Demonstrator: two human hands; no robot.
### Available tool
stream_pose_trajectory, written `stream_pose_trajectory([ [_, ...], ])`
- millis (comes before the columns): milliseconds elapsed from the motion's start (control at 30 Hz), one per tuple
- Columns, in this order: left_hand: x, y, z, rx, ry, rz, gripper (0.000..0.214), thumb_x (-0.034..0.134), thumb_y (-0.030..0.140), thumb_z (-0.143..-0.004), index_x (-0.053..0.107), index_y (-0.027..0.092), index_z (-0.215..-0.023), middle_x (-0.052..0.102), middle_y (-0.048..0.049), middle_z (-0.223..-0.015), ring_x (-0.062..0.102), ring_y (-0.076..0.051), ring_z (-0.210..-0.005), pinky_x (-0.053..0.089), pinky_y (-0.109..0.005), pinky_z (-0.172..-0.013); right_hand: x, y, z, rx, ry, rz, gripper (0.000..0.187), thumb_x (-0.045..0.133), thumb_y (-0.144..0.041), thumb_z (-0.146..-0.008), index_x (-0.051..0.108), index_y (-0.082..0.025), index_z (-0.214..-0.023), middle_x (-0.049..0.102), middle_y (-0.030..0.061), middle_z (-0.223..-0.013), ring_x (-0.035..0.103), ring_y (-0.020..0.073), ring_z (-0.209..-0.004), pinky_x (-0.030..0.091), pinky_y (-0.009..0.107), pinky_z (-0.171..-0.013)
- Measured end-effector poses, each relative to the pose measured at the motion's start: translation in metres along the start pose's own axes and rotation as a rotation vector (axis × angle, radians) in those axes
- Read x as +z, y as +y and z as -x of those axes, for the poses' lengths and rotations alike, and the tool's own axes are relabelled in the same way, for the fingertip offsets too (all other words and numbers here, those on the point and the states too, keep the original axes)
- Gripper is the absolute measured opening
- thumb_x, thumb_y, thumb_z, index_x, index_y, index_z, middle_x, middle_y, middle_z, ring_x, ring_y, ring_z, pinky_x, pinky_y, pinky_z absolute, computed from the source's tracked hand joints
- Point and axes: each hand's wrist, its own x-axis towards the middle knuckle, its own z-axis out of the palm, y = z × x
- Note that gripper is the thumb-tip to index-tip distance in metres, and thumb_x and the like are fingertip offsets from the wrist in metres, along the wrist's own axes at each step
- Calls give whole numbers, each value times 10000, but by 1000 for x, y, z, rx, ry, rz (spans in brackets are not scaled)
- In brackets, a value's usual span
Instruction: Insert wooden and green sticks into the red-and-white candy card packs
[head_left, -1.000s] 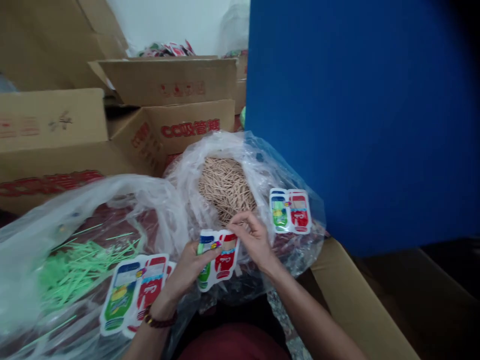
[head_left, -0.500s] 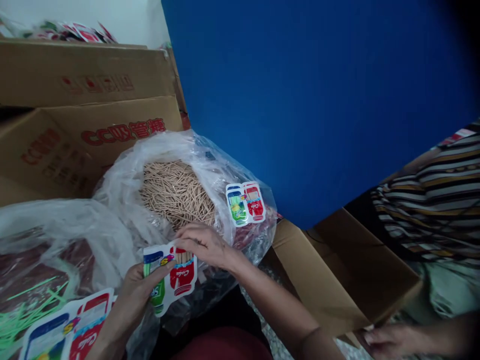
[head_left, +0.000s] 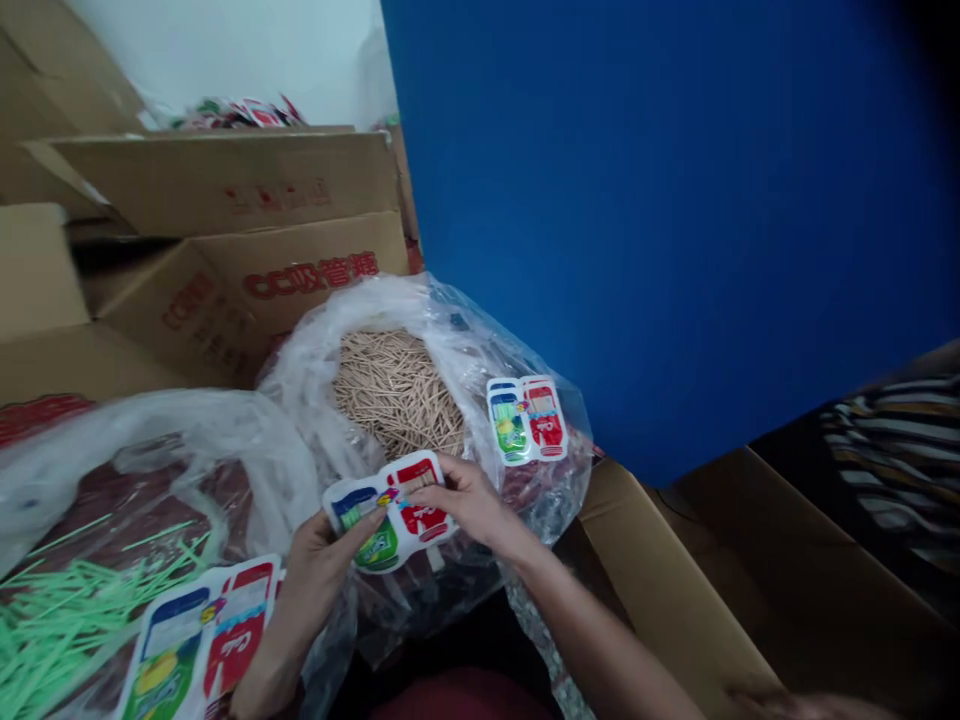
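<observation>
Both hands hold one small printed packet [head_left: 390, 510], white with a green-blue bottle picture and a red one. My left hand [head_left: 319, 560] grips its lower left edge, thumb on the front. My right hand [head_left: 465, 500] pinches its right side, fingers closed. Tan sticks show inside the red half of the packet. Just behind it a clear plastic bag [head_left: 457, 340] holds a heap of tan sticks [head_left: 397, 390]. A second packet [head_left: 527, 420] lies on that bag's right side. More packets [head_left: 195, 640] lie at lower left.
A clear bag with green sticks [head_left: 67, 610] sits at the left. Cardboard boxes [head_left: 247, 270] with red print stand behind. A blue panel [head_left: 675, 220] fills the right. An open brown box [head_left: 675, 590] lies at lower right, with another person's striped sleeve [head_left: 900, 450] beyond it.
The view swung right, then partly back left. My hands kept the packet; it turned flatter, and the other person's hand at lower right has almost left the picture.
</observation>
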Motion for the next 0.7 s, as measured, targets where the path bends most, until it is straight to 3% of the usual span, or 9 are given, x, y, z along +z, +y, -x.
stream_pose_trajectory([
  [133,10,0,3,29,-46,-15,307,784,313,-652,737,153,-911,763,-51,-841,697,-218,-728,574,-315,-719,-12,-13,5,-58,14,127,227,713,-324,-720,692,-192,-903,703,-21,-806,629,129,-678,500,246,-638],
  [233,15,3,2,138,-87,-52,347,738,318,-704,706,181,-1020,741,-39,-918,677,-210,-835,543,-310,-795,-34,-30,5,-94,120,184,232,728,-362,-704,693,-196,-862,714,-7,-796,640,151,-667,506,260,-609],
  [333,12,6,1,198,-118,-117,376,687,320,-750,666,191,-1102,705,-22,-842,665,-184,-788,519,-290,-782,-78,-47,-3,-177,387,221,334,743,-425,-668,684,-208,-915,722,15,-819,653,173,-658,523,294,-620],
  [433,4,2,2,197,-111,-141,342,644,324,-784,661,187,-1097,670,-11,-779,652,-169,-717,506,-278,-735,-130,-52,-14,-223,588,431,414,671,-514,-704,651,-192,-964,713,48,-840,649,199,-678,509,310,-606],
  [500,-3,-4,6,204,-79,-153,322,619,328,-805,660,180,-1088,659,-10,-756,639,-167,-700,496,-272,-711,-155,-45,-19,-162,681,769,429,610,-544,-736,653,-162,-926,696,83,-817,640,227,-707,495,331,-624],
  [567,-14,-9,13,223,-16,-196,308,590,335,-827,660,173,-1079,655,-10,-733,626,-169,-700,484,-268,-698,-167,-35,-20,-105,710,1122,470,564,-556,-754,654,-151,-977,687,137,-893,635,280,-797,485,389,-684],
  [700,-61,-16,31,304,263,-419,289,558,349,-844,673,192,-1057,692,-27,-836,630,-189,-808,461,-282,-788,-159,-23,-13,-212,794,1423,534,474,-537,-835,571,-168,-1208,616,227,-1103,568,361,-1039,456,480,-786],
])
